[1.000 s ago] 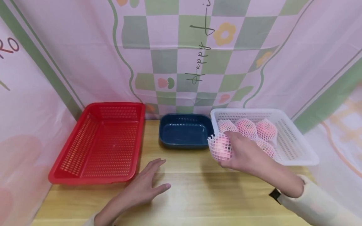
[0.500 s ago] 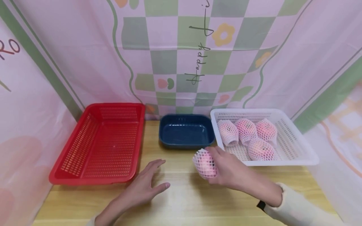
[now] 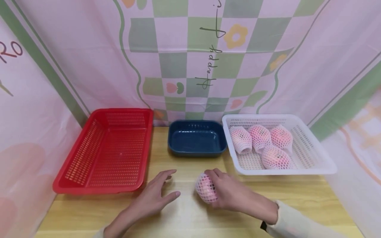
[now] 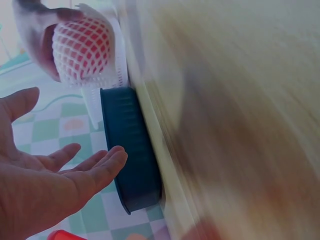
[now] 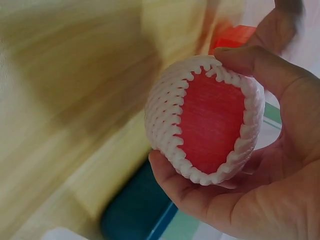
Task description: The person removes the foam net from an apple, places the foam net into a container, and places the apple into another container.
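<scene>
My right hand (image 3: 232,192) grips a red apple (image 3: 206,189) sleeved in white foam netting, low over the middle of the table. In the right wrist view, thumb and fingers curl round the netting, and bare red skin of the apple (image 5: 211,122) shows through its open end. To the left of the apple is my left hand (image 3: 150,198), holding nothing, its fingers and thumb spread apart. The left wrist view shows that left hand (image 4: 47,185) with its palm turned toward the held apple (image 4: 84,50), a gap between them.
A white basket (image 3: 321,158) at the right holds several netted apples (image 3: 276,158). Behind the hands stands a dark blue dish (image 3: 196,153), touching or close to that basket. The red basket (image 3: 98,190) is at the left. A patterned cloth (image 3: 205,66) hangs behind the table (image 3: 184,224).
My right hand has carried the apple from the white basket's left edge leftward and toward me, down over the table. The left hand has hardly moved.
</scene>
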Motion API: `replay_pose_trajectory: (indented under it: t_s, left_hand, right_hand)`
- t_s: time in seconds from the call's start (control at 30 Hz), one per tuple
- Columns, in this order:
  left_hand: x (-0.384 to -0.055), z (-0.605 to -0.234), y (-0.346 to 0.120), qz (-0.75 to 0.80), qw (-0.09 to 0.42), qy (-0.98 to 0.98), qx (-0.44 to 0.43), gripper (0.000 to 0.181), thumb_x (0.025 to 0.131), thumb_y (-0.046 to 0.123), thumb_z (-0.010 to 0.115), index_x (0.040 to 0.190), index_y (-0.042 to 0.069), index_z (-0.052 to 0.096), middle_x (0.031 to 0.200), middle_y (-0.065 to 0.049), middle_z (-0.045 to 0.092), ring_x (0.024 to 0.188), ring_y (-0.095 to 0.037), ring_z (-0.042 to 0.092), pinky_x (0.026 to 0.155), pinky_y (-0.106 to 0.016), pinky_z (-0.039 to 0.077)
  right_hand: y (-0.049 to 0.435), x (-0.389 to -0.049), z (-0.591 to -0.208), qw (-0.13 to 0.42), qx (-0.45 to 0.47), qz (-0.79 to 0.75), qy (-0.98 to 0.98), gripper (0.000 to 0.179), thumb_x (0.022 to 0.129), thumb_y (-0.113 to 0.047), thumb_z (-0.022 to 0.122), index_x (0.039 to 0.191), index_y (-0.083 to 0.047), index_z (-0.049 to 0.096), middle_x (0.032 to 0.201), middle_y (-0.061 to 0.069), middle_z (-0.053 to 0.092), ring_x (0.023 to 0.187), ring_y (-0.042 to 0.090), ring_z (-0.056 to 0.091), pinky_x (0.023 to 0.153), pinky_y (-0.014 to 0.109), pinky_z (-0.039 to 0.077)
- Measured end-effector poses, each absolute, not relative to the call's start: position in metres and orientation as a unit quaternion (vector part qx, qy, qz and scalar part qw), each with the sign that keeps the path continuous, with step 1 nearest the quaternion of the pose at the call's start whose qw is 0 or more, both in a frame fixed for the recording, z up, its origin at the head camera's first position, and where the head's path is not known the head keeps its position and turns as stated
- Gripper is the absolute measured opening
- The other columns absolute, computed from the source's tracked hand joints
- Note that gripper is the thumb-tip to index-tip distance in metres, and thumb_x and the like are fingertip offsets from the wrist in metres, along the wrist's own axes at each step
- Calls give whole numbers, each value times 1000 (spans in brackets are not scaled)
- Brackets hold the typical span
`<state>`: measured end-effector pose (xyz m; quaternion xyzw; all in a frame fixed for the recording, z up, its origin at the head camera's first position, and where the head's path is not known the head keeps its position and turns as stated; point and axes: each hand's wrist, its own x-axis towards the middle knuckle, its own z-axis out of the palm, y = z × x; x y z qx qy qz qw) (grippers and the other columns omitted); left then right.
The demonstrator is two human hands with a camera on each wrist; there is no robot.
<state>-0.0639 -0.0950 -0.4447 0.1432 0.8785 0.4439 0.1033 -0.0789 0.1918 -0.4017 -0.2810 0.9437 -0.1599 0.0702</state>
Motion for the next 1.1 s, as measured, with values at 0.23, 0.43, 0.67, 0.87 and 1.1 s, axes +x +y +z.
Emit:
replay_pose_trajectory:
  t_s: [0.23,0.43,0.67,0.87,1.1]
  left_hand:
    - [-65,-451,-91,467,83,868,145,66,97,35,77,153,13,52,148,-12,60,132,-34,61,110,-57,50]
    - [-69,-458,-85,503,78,845,162,56,99,24,75,148,6,56,146,-14,61,131,-36,62,109,-52,52]
    - [-75,-465,-79,534,93,817,194,36,101,3,68,136,-3,63,133,-20,67,120,-36,69,102,-39,58]
    - [-78,-469,-73,529,93,817,210,28,96,-6,67,124,-2,71,121,-15,73,110,-26,73,95,-23,58]
    - [-80,-473,-67,508,86,828,220,23,94,-4,72,115,4,78,113,-8,78,107,-22,74,93,-24,59]
  right_hand:
    - [188,-80,-410,89,-299,-166,936,96,58,-23,99,139,3,54,121,17,66,97,33,69,85,52,62]
    - [184,-81,-414,111,-300,-179,930,98,58,-20,99,142,3,53,126,20,65,103,36,69,91,53,61]
    - [178,-82,-419,134,-298,-190,926,98,61,-21,99,143,3,53,128,20,64,106,36,69,93,54,60]
    - [174,-81,-422,136,-312,-184,922,99,62,-26,98,146,2,52,131,19,64,110,35,68,96,54,59]
    - [171,-80,-423,115,-329,-180,920,97,64,-26,97,145,1,53,131,15,65,109,32,68,95,50,60]
